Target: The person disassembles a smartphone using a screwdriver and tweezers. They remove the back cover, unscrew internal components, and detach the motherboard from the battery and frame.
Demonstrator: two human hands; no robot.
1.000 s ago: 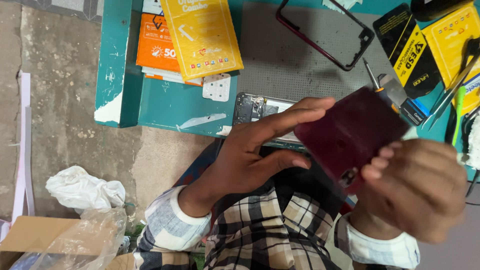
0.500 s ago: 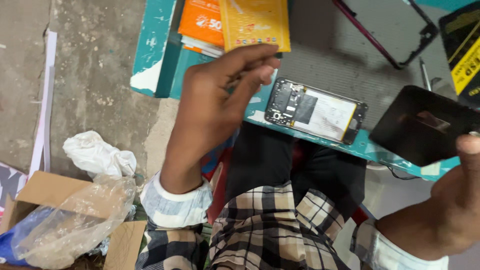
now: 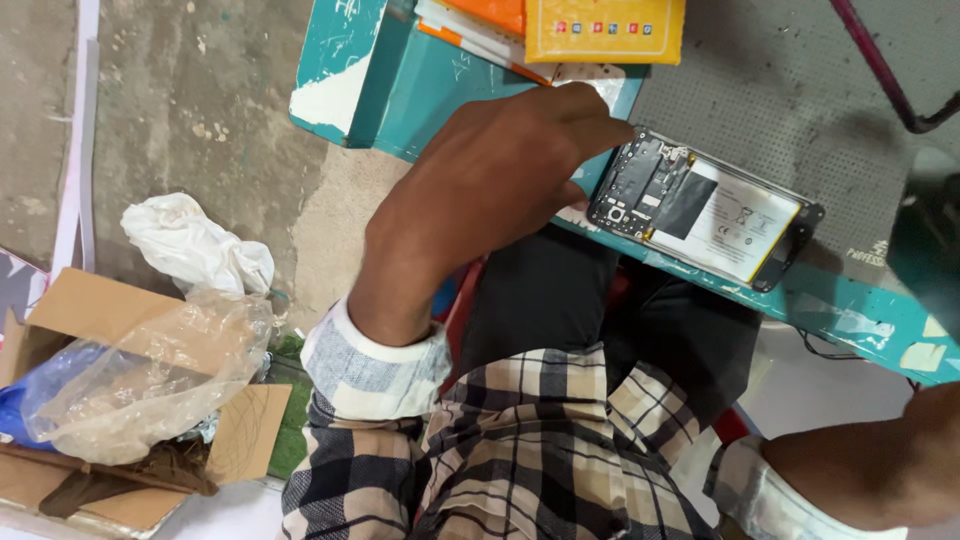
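My left hand (image 3: pixel 480 200) reaches over the teal table's edge (image 3: pixel 850 310). Its fingertips touch the upper-left corner of an opened phone (image 3: pixel 720 215), and its thumb is hidden under the hand. The phone lies flat, back cover off, so its dark circuit board and white battery show. It sits half on a grey perforated mat (image 3: pixel 780 90). Only my right forearm (image 3: pixel 880 465), with its rolled white cuff, shows at the bottom right. The right hand itself is outside the picture.
A yellow flat package (image 3: pixel 605 25) and an orange box (image 3: pixel 490 12) lie at the table's far edge. A dark red phone frame (image 3: pixel 880 70) rests on the mat. On the floor to the left are a cardboard box (image 3: pixel 60 320), a clear plastic bag (image 3: pixel 140 380) and crumpled white paper (image 3: pixel 190 240).
My left hand let go of the dark back cover, then came down onto the phone's end. My right hand carried the cover off to the right, out of view.
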